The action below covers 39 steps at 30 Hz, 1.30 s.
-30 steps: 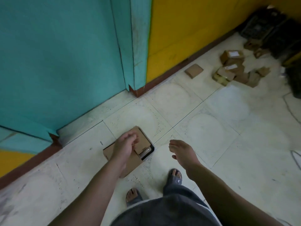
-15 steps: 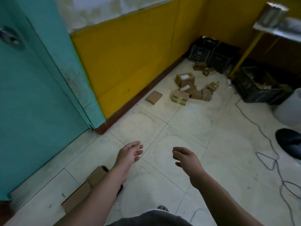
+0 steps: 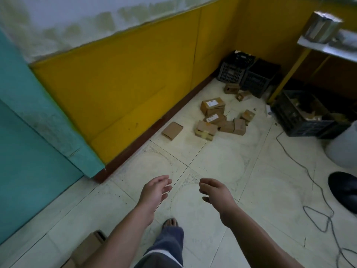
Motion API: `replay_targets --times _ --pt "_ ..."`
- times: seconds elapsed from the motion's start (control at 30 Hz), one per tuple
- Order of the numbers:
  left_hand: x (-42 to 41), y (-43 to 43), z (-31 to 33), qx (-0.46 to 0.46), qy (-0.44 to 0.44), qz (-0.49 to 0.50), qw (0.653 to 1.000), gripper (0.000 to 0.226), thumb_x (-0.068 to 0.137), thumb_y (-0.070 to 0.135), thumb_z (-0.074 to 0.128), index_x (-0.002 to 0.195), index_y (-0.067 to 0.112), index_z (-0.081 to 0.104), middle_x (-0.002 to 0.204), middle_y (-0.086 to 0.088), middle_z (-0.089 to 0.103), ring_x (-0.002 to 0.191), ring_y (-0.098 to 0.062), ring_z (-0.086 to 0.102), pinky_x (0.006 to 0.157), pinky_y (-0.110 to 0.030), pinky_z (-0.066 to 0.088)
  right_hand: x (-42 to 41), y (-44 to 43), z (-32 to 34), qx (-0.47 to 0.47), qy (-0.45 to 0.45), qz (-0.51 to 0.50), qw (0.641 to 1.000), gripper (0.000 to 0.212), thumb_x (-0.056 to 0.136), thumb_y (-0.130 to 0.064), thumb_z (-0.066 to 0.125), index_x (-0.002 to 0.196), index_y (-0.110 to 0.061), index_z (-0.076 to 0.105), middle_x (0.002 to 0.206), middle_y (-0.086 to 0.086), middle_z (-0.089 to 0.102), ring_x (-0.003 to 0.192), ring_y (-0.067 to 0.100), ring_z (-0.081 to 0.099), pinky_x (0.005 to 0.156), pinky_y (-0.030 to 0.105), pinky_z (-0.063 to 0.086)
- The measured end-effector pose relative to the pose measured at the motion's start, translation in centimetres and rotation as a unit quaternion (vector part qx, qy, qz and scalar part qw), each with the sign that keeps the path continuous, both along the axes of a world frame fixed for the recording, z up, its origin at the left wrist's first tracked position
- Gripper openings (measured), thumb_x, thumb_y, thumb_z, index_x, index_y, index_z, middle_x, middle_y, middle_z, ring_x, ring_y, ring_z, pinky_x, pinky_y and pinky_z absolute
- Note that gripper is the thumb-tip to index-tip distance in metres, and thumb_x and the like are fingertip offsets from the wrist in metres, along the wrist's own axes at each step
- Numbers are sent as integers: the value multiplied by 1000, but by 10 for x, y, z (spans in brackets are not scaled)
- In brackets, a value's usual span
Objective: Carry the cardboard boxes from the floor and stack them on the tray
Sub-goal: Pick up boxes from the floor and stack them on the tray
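Left hand (image 3: 154,190) and right hand (image 3: 216,194) are held out, fingers loosely spread; cardboard scraps (image 3: 311,115) are seen in a black crate (image 3: 301,127).

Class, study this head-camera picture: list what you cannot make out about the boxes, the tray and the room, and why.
1. Head view: tray and its stacked boxes are mostly behind the left forearm and cut by the bottom edge; count unknown.
2. Head view: labels on the floor boxes are too small to read.
3. Head view: dark object is cut by the right edge.
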State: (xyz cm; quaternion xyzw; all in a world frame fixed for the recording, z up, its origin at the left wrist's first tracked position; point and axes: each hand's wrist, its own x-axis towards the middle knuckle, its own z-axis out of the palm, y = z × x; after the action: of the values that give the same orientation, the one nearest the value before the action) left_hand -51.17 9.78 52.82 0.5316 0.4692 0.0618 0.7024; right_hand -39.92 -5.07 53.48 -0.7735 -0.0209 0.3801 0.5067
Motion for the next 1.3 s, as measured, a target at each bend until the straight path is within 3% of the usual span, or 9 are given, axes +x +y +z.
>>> replay_targets --times 0.17,0.57,0.83,1.07,1.3 --pt "93 44 -4 -15 -3 -9 1000 23 101 15 46 115 19 63 111 2 68 103 -12 63 82 -25 51 90 43 -1 -27 5 -11 1000 29 97 -16 54 125 -12 61 108 -2 64 104 15 61 93 34 51" --pt "284 121 -14 -28 7 -4 1000 23 101 16 46 118 16 63 111 0 68 102 -14 64 86 -29 50 282 110 1 -40 2 16 999 31 99 -15 51 129 -12 57 115 1 62 107 16 59 92 31 49" --pt "416 124 -43 -31 53 116 991 27 103 19 42 122 19 60 114 3 67 105 -11 62 85 -27 50 470 149 -40 -71 38 139 987 26 98 -15 52 123 -14 60 111 0 63 103 15 59 87 29 49" --pt "461 121 -65 -97 92 238 962 23 100 14 47 115 18 63 108 2 69 100 -14 64 74 -25 48 546 193 -71 -131 83 210 965 25 96 -13 56 120 -12 63 109 4 64 102 18 61 91 34 51" --pt "495 176 -124 -150 119 282 940 22 101 16 47 117 18 62 109 0 69 103 -18 64 83 -30 49 604 254 -122 -208 89 256 940 31 96 -14 57 126 -12 61 107 2 65 104 19 61 99 39 50"
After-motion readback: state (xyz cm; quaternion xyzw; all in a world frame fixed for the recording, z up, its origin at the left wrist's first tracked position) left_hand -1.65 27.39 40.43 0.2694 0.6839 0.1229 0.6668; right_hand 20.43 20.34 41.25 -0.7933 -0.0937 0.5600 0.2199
